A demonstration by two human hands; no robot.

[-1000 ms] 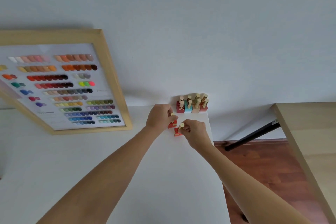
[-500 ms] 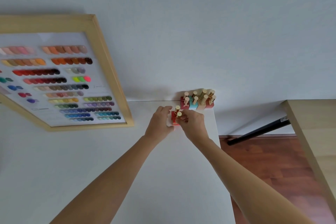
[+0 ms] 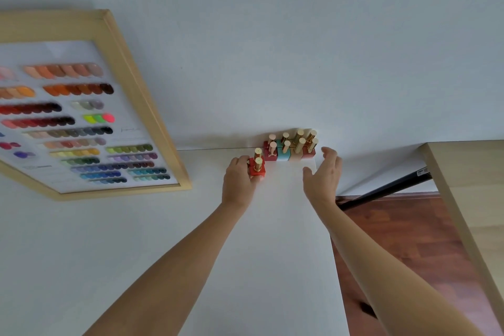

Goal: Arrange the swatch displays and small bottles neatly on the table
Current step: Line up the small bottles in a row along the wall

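Observation:
A cluster of small bottles (image 3: 290, 148) with gold caps stands at the table's far right corner against the wall, in red, light blue and beige. Two red bottles (image 3: 257, 168) stand one behind the other just left of that cluster. My left hand (image 3: 237, 180) wraps around them from the left, thumb under the front one. My right hand (image 3: 323, 172) hovers open to the right of the cluster, fingers spread, holding nothing. A wood-framed swatch display (image 3: 81, 123) with rows of colour tips leans against the wall at the left.
The white table (image 3: 136, 240) ends at a right edge near my right forearm. Beyond it lie a red-brown wooden floor (image 3: 409, 240), a black bar (image 3: 387, 188) and a light wooden tabletop (image 3: 469, 199) at the far right.
My right hand has let go of the red bottles and moved right, opening beside the cluster. My left hand stays on the two red bottles, now standing close together.

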